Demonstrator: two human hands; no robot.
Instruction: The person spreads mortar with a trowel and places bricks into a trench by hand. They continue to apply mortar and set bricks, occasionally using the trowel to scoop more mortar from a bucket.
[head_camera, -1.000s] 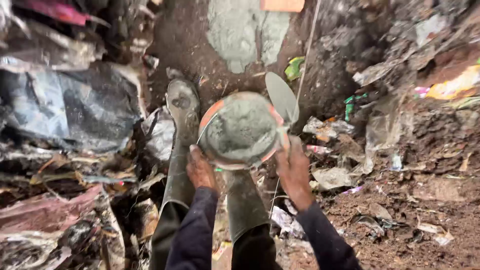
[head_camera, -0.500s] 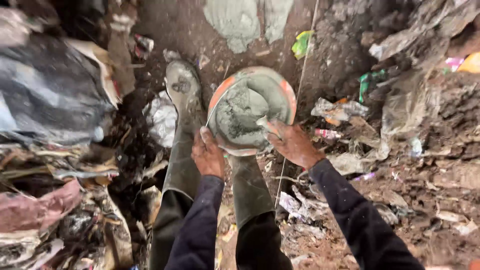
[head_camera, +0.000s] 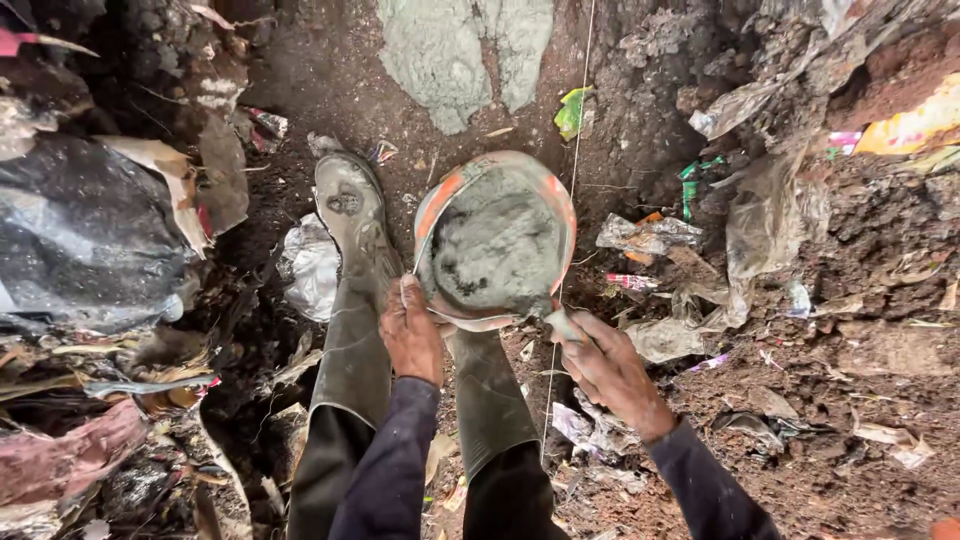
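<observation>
Two hands meet at one thing: the round orange-rimmed pan of wet grey mortar, held low over the muddy ground, just above the person's right rubber boot. The left hand is closed on the pan's near-left rim, so the pan lies directly ahead of it. The right hand is wrapped around the handle of a metal trowel, whose blade points forward and left into the pan at its near-right edge. The left hand is nearer the pan. The mud-caked left rubber boot stands just beside the pan's left side.
</observation>
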